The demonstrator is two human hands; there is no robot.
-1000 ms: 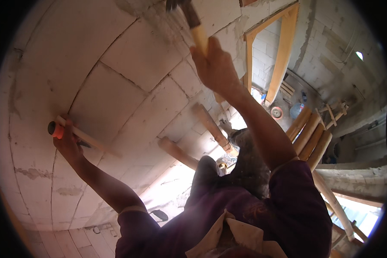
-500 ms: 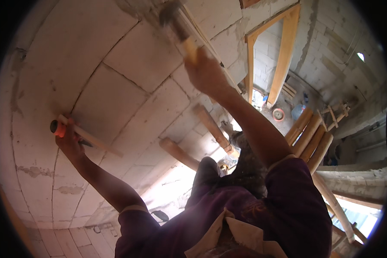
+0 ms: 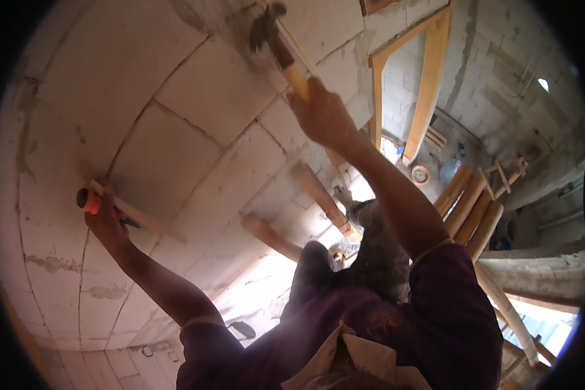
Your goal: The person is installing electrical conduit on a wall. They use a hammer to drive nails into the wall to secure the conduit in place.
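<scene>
In my right hand (image 3: 322, 117), closed round its pale yellow handle, is a hammer (image 3: 298, 79). Its dark head is raised near the block wall (image 3: 188, 123), at the top. My left hand (image 3: 107, 224) is closed round an orange tool with a black round end (image 3: 91, 201) against the wall at the left. A dark narrow tip shows past the fingers, so it looks like a chisel, though its kind is not certain. Beside that hand a pale wooden strip (image 3: 143, 218) slants along the wall, partly behind the fingers.
Two round wooden poles (image 3: 325, 198) stand close to my legs. Several logs (image 3: 471, 208) lie side by side at the right. Farther off are a wooden door frame (image 3: 429, 84), a round bucket (image 3: 420, 174) and a blue plastic bottle (image 3: 448, 170). Bright light comes from below.
My right hand has shifted slightly right and down with the hammer, whose head now shows more sharply. My left hand and the orange tool stay almost in place, a little lower.
</scene>
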